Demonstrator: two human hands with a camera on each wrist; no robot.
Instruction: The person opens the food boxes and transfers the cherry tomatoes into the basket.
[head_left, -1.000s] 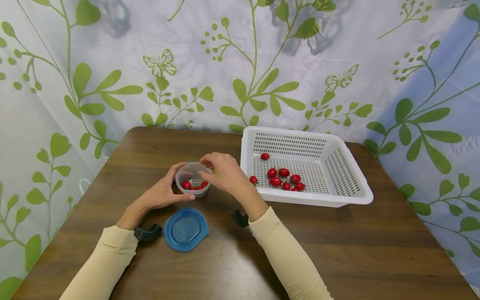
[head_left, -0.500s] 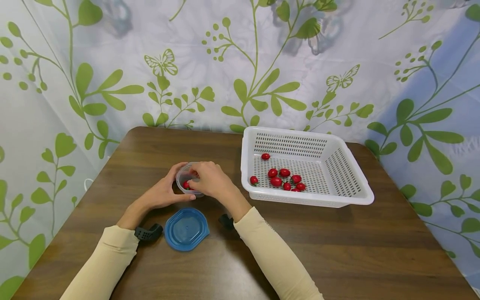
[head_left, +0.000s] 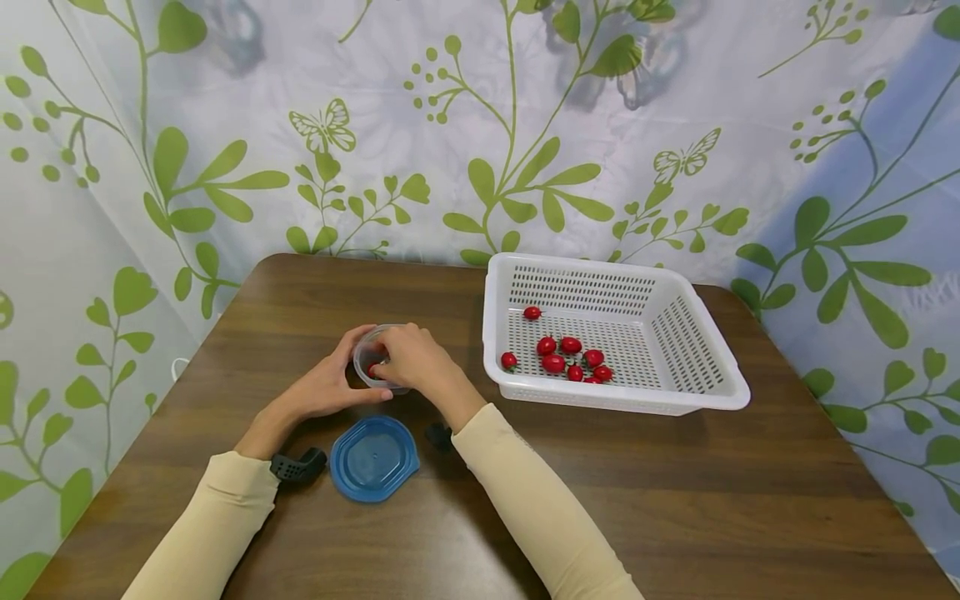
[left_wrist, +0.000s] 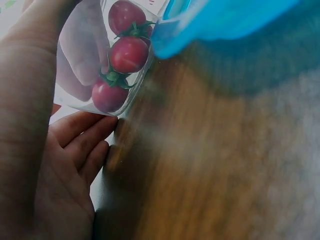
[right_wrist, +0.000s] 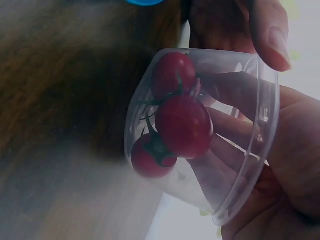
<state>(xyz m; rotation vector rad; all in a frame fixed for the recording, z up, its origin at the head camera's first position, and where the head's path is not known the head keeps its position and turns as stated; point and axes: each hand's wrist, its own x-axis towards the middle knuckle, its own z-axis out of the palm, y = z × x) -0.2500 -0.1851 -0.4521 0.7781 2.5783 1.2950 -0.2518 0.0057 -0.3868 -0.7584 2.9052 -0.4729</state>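
Observation:
A clear round plastic container (head_left: 363, 353) stands on the table at left of centre, steadied by my left hand (head_left: 330, 385), whose thumb and fingers curve round its side. Several red cherry tomatoes (right_wrist: 184, 126) with green stems lie inside it. My right hand (head_left: 416, 358) reaches over the rim, its fingers down among the tomatoes. Through the clear wall in the left wrist view, fingertips (left_wrist: 85, 70) show right beside the tomatoes; whether they pinch one I cannot tell. A blue lid (head_left: 373, 460) lies on the table just in front of the container.
At the back right stands a white slotted basket (head_left: 618, 402) with several more cherry tomatoes (head_left: 553, 363) on its floor. The brown wooden table (head_left: 675, 492) ends at a curtain (head_left: 420, 167) with a green leaf pattern. A dark wrist strap (head_left: 298, 467) sits at the left cuff.
My right hand has moved left from the container's right rim and down inside it, covering some tomatoes. The left hand, lid and basket have stayed put.

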